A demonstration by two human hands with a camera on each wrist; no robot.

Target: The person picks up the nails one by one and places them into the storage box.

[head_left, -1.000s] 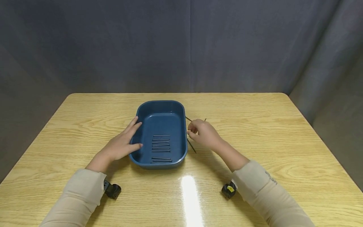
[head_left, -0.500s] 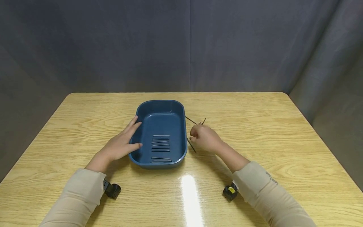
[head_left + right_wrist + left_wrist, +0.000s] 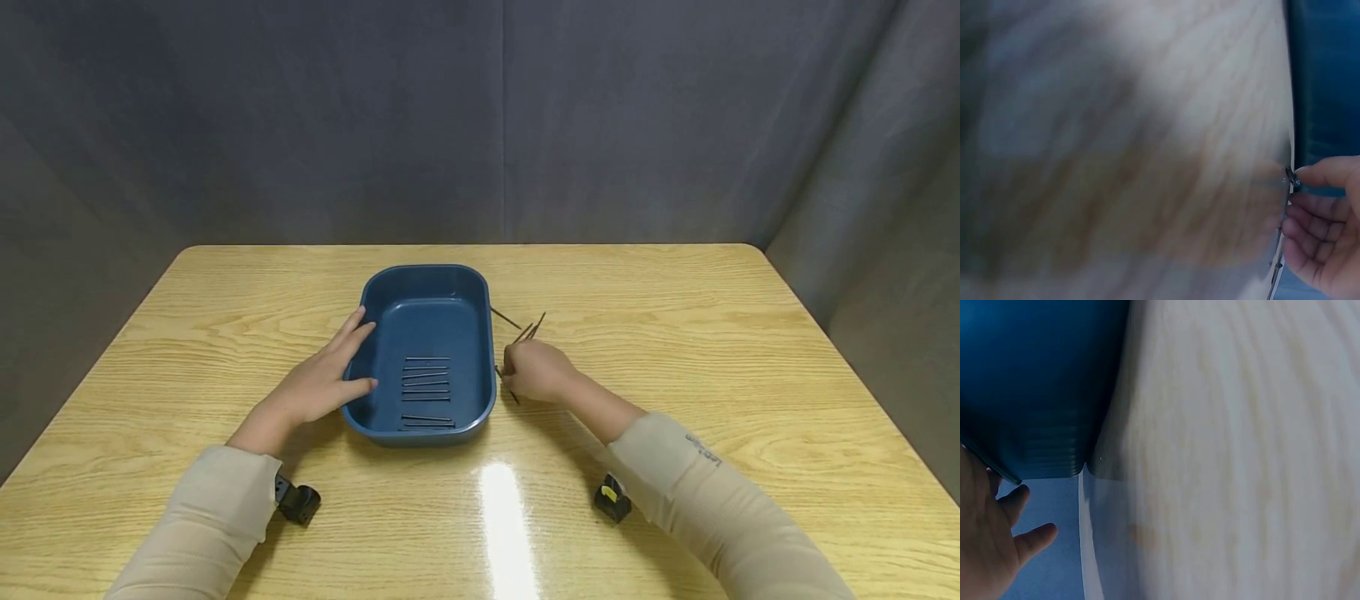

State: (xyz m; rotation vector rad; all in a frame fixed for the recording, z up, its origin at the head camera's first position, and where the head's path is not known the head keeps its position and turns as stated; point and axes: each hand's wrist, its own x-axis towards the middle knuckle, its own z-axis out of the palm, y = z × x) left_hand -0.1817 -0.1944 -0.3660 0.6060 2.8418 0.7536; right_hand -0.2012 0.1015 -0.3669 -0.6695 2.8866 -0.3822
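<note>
A dark blue plastic tray (image 3: 431, 321) stands on the table with several long dark nails (image 3: 426, 384) lying inside, roughly in parallel rows. My left hand (image 3: 322, 385) rests on the tray's left rim, fingers spread and fairly straight. Just outside the right wall, my right hand (image 3: 538, 372) is down low with curled fingers. Its thumb and index finger pinch a nail (image 3: 1293, 177) lying against the tray's side. Behind the right hand lie a few crossed nails (image 3: 532, 327), their near ends hidden by it. Another nail (image 3: 506, 317) lies by the tray wall.
The wood-grain table (image 3: 675, 333) has a bright light reflection (image 3: 506, 525) near its front. A grey curtain (image 3: 480, 125) hangs behind the table. Small black wrist cameras (image 3: 298, 503) sit below each sleeve cuff.
My right hand has moved toward me along the tray's right side, off the crossed nails, which now show more, and down to the nearest nail. The left hand and tray stay put.
</note>
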